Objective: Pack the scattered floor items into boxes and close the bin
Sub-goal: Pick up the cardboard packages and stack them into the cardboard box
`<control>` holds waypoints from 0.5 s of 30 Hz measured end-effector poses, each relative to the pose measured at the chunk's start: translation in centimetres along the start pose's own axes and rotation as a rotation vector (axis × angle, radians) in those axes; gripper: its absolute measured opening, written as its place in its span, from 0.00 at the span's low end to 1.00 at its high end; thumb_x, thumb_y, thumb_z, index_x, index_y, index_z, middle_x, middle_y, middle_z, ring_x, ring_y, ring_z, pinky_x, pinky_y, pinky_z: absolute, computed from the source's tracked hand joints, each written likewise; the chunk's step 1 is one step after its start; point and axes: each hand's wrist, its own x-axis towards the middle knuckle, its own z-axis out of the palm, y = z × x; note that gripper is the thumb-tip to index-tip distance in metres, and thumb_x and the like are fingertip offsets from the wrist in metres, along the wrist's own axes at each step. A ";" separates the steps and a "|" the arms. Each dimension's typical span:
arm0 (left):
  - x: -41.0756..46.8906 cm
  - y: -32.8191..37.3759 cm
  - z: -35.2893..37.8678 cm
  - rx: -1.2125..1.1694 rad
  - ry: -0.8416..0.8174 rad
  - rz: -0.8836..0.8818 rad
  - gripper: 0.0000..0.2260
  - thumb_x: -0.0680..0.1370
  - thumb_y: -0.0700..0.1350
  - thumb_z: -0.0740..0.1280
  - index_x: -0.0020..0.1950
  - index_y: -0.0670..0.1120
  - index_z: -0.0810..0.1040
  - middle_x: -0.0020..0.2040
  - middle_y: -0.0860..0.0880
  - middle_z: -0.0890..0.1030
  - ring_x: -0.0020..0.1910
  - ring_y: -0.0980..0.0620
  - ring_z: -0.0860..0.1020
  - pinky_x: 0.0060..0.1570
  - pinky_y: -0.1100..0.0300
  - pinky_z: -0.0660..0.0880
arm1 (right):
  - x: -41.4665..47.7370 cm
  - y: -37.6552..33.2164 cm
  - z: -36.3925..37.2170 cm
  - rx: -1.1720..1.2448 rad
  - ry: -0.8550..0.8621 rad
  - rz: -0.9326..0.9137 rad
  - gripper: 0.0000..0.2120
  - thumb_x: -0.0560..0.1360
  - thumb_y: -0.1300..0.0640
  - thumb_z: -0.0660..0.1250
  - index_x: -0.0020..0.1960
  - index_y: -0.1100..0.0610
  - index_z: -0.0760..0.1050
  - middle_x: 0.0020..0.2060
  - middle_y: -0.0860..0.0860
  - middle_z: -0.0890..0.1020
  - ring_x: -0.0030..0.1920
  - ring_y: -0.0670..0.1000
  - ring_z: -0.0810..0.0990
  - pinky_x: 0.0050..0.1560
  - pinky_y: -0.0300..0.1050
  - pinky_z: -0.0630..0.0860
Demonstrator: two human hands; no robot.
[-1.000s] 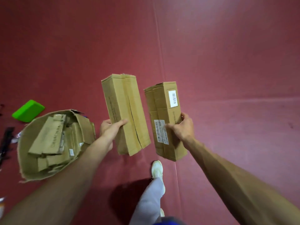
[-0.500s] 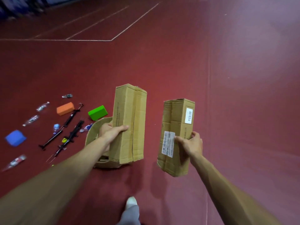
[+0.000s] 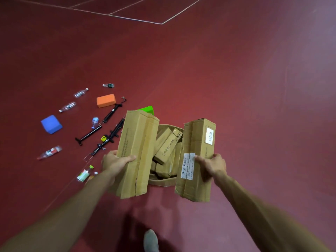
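My left hand [image 3: 116, 163] grips a long plain cardboard box [image 3: 136, 151] held upright. My right hand [image 3: 211, 165] grips a second long cardboard box [image 3: 197, 157] with white barcode labels. Between and below the two boxes stands a round cardboard bin [image 3: 161, 181] holding several smaller cardboard boxes [image 3: 168, 148]. Scattered on the red floor to the left lie an orange block [image 3: 106, 100], a blue block [image 3: 51, 124], a green block [image 3: 147, 110] partly hidden behind the left box, black pumps [image 3: 111, 113], and several plastic bottles [image 3: 49, 152].
The red sports floor [image 3: 254, 88] stretches wide to the right and ahead, with white court lines [image 3: 138, 20] at the top. My shoe [image 3: 150, 240] shows at the bottom. A small bottle with a green cap [image 3: 84, 174] and a yellow tape measure [image 3: 104, 138] lie near my left arm.
The view swung left and the bin now sits between the two boxes instead of behind the left one. Both hands keep their grips, and the boxes hang closer over the bin.
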 end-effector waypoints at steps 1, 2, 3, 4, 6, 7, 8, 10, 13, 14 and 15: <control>1.6 -0.4 -0.9 0.010 -0.003 -0.005 0.29 0.62 0.51 0.79 0.60 0.44 0.77 0.58 0.44 0.78 0.59 0.43 0.76 0.59 0.44 0.74 | 0.5 -0.8 1.4 0.000 -0.001 0.025 0.35 0.57 0.41 0.79 0.56 0.60 0.74 0.53 0.55 0.82 0.47 0.54 0.82 0.47 0.53 0.83; 3.2 -0.7 -1.6 0.018 -0.001 -0.011 0.30 0.62 0.51 0.80 0.60 0.44 0.77 0.57 0.43 0.78 0.59 0.43 0.76 0.58 0.44 0.75 | 1.1 -1.5 2.7 -0.003 -0.001 0.047 0.38 0.56 0.40 0.79 0.58 0.60 0.73 0.54 0.56 0.81 0.49 0.56 0.82 0.48 0.56 0.83; 4.4 -0.8 -1.9 0.027 -0.001 -0.016 0.29 0.61 0.51 0.80 0.59 0.44 0.77 0.57 0.43 0.78 0.58 0.43 0.77 0.58 0.44 0.76 | 1.5 -2.0 3.5 -0.010 0.001 0.069 0.42 0.55 0.38 0.79 0.61 0.61 0.72 0.56 0.57 0.79 0.51 0.58 0.81 0.50 0.58 0.82; 5.8 -0.8 -2.1 0.034 -0.009 -0.023 0.29 0.61 0.51 0.80 0.59 0.44 0.77 0.57 0.43 0.79 0.57 0.43 0.77 0.57 0.45 0.76 | 2.1 -2.5 4.3 -0.022 0.003 0.085 0.46 0.54 0.37 0.79 0.63 0.61 0.70 0.58 0.57 0.78 0.53 0.58 0.80 0.52 0.58 0.81; 8.6 -0.4 -1.8 0.044 -0.041 -0.043 0.28 0.62 0.52 0.79 0.58 0.44 0.77 0.57 0.44 0.78 0.57 0.43 0.77 0.58 0.44 0.75 | 3.8 -3.2 5.7 -0.056 0.008 0.111 0.49 0.54 0.36 0.79 0.65 0.62 0.68 0.59 0.58 0.76 0.56 0.60 0.79 0.54 0.60 0.80; 9.9 -0.2 -1.3 0.052 -0.049 -0.051 0.28 0.62 0.53 0.79 0.58 0.45 0.76 0.58 0.44 0.78 0.58 0.43 0.76 0.59 0.44 0.74 | 4.6 -3.5 6.2 -0.076 0.011 0.121 0.50 0.54 0.36 0.79 0.65 0.62 0.68 0.60 0.58 0.75 0.57 0.60 0.79 0.56 0.61 0.79; 11.2 0.2 -0.7 0.062 -0.052 -0.055 0.28 0.62 0.53 0.79 0.58 0.46 0.76 0.58 0.44 0.77 0.59 0.43 0.75 0.60 0.44 0.73 | 5.6 -3.7 6.7 -0.092 0.018 0.133 0.50 0.54 0.37 0.80 0.65 0.62 0.67 0.61 0.58 0.74 0.58 0.60 0.78 0.57 0.61 0.78; 13.9 0.9 1.0 0.080 -0.065 -0.060 0.28 0.63 0.53 0.78 0.58 0.45 0.76 0.59 0.44 0.77 0.61 0.43 0.74 0.62 0.44 0.71 | 7.8 -3.7 7.8 -0.104 0.040 0.166 0.48 0.56 0.39 0.80 0.66 0.62 0.65 0.62 0.59 0.72 0.59 0.61 0.77 0.59 0.61 0.77; 18.1 2.1 4.0 0.123 -0.065 -0.070 0.29 0.63 0.54 0.78 0.59 0.44 0.75 0.59 0.44 0.77 0.62 0.44 0.73 0.63 0.44 0.71 | 11.9 -3.3 9.9 -0.076 0.009 0.232 0.42 0.59 0.44 0.81 0.63 0.61 0.64 0.60 0.59 0.74 0.56 0.60 0.78 0.56 0.60 0.79; 19.6 2.4 5.1 0.158 -0.049 -0.070 0.30 0.63 0.55 0.78 0.60 0.44 0.75 0.60 0.44 0.76 0.63 0.44 0.72 0.63 0.44 0.71 | 13.5 -3.2 10.7 -0.067 -0.007 0.254 0.41 0.59 0.44 0.81 0.61 0.60 0.64 0.59 0.59 0.74 0.54 0.59 0.79 0.54 0.59 0.79; 21.3 2.6 6.2 0.205 -0.022 -0.065 0.31 0.63 0.57 0.77 0.61 0.45 0.75 0.61 0.44 0.74 0.64 0.44 0.71 0.64 0.45 0.70 | 15.3 -3.0 11.6 -0.066 -0.020 0.270 0.41 0.59 0.44 0.81 0.61 0.60 0.63 0.58 0.59 0.75 0.53 0.59 0.79 0.53 0.58 0.80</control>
